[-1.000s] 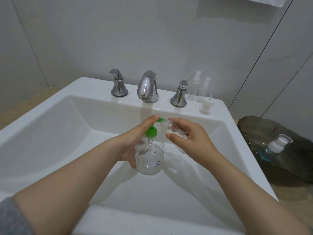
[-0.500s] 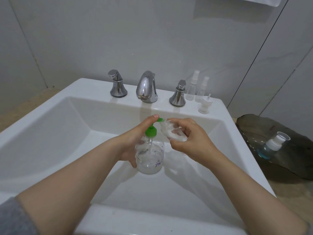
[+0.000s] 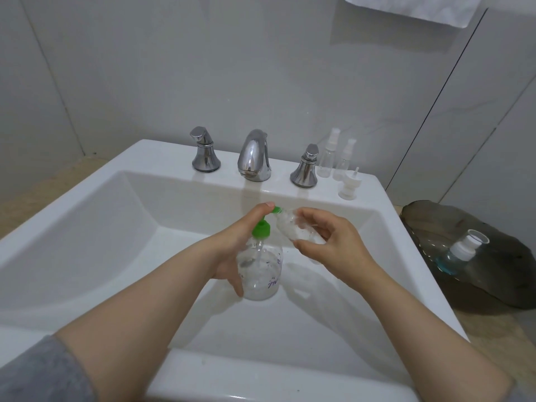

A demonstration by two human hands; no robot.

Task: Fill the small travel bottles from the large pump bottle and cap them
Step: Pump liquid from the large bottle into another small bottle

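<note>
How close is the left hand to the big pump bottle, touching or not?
Touching. The head view shows the left hand gripping the pump bottle by its clear body, with a finger lying over its green pump head.

1. Your left hand [image 3: 232, 256] holds the pump bottle [image 3: 261, 274] inside the sink [image 3: 87, 227] basin.
2. Your right hand [image 3: 333, 245] holds a travel bottle [image 3: 290, 227] just right of it, mouth at the pump's nozzle.
3. Behind, the faucet [image 3: 253, 155] stands between 2 handles [image 3: 205, 153].
4. Right of those stand 2 spray bottles [image 3: 330, 158], with a cap [image 3: 349, 184] before them.
5. Right of the sink, a bottle [image 3: 461, 250] lies on a tray [image 3: 507, 285].
</note>
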